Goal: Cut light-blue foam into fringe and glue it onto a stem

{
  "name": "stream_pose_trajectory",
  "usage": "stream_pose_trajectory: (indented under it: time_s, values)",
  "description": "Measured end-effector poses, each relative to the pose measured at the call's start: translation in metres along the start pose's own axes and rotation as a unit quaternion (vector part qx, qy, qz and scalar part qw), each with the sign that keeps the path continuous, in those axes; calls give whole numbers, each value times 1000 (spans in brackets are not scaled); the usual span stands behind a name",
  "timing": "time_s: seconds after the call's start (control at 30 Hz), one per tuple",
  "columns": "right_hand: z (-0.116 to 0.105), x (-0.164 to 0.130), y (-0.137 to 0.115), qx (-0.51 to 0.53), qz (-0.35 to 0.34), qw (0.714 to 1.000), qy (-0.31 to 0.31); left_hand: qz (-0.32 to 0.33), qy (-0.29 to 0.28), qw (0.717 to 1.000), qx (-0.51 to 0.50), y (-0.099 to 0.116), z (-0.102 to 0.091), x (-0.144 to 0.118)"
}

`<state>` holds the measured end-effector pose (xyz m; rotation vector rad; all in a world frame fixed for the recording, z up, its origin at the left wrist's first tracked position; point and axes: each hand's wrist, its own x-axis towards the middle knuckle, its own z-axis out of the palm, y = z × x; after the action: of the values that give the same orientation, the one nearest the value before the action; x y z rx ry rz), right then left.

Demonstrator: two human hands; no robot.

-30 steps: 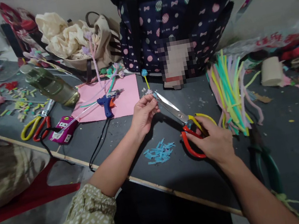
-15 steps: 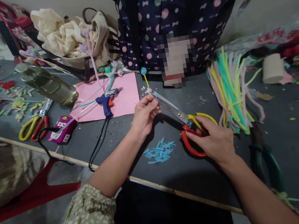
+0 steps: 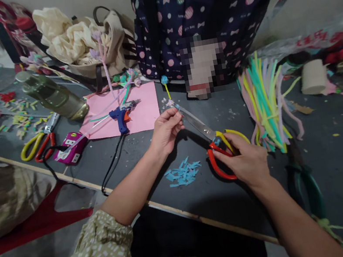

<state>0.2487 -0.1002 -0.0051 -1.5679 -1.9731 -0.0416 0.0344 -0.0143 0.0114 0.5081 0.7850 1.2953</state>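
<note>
Snipping well underway: blue offcuts [image 3: 183, 174] piled between both hands. Left hand [image 3: 165, 130] pinching a pipe-cleaner stem [image 3: 166, 88]; right hand [image 3: 246, 160] gripping scissors [image 3: 213, 141], blades nearly shut. More trimming seemingly left.

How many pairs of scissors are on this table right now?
2. One pair of scissors is in the right hand, blades by the left hand. The second pair lies at the table's left beside the bottle. Clutter may hide more.
</note>
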Motion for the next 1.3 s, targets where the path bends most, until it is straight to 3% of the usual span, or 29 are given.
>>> stream_pose_trajectory:
  time_s: [0.2, 0.43, 0.57, 0.93, 1.3]
  values:
    - [-1, -1, 2, 1, 0, 1000, -9, 3, -3, 1000, 6, -1, -1, 2]
    - [0, 5, -1, -36, 104, 991, -69, -6, 20, 1000, 16, -1, -2, 5]
    - [-5, 10, -6, -35, 129, 984, -118, -3, 21, 1000, 13, 0, -4, 6]
    - [-3, 6, -3, 40, 96, 991, -88, 2, -9, 1000, -14, 3, -4, 7]
    - [-2, 5, -2, 24, 90, 993, -73, -1, -14, 1000, -13, 6, -1, 4]
